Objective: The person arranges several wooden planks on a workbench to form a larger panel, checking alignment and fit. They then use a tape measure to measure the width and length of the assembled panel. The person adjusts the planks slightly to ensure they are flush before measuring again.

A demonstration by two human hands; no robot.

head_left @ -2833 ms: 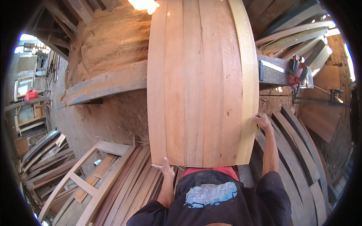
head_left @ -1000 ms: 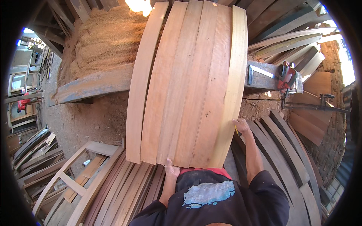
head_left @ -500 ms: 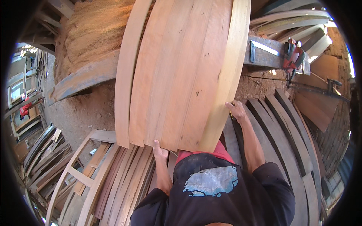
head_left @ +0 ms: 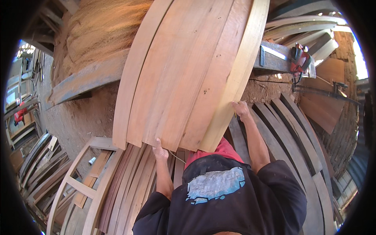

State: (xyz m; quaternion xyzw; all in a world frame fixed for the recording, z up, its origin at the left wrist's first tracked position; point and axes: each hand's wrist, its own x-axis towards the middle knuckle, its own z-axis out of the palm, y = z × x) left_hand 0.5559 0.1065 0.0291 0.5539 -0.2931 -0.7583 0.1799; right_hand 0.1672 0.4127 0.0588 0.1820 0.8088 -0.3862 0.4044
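Observation:
A wide panel of pale wooden boards [head_left: 176, 78] lies side by side in front of me, its near end close to my waist. My left hand [head_left: 159, 152] grips the near edge, thumb on top and fingers hidden beneath. Farther up on the right, my right hand [head_left: 241, 109] is closed on the edge of the yellowish outer board [head_left: 235, 84]; its fingers are partly hidden under the wood. A thin yellow sliver shows below that hand, too small to name. Along the left side runs a separate-looking curved board [head_left: 135, 74], a dark line between it and the others.
A red power tool [head_left: 300, 62] rests on a grey beam [head_left: 276, 53] at the right. Curved dark planks [head_left: 288, 145] are stacked right of me. A curved wooden frame [head_left: 80, 186] and long strips [head_left: 125, 188] lie at the left. Sawdust [head_left: 98, 35] is heaped behind a timber [head_left: 90, 80].
The panel's near end has swung left and slightly away from me, both hands moving with it. The gap beside the left curved board looks narrower.

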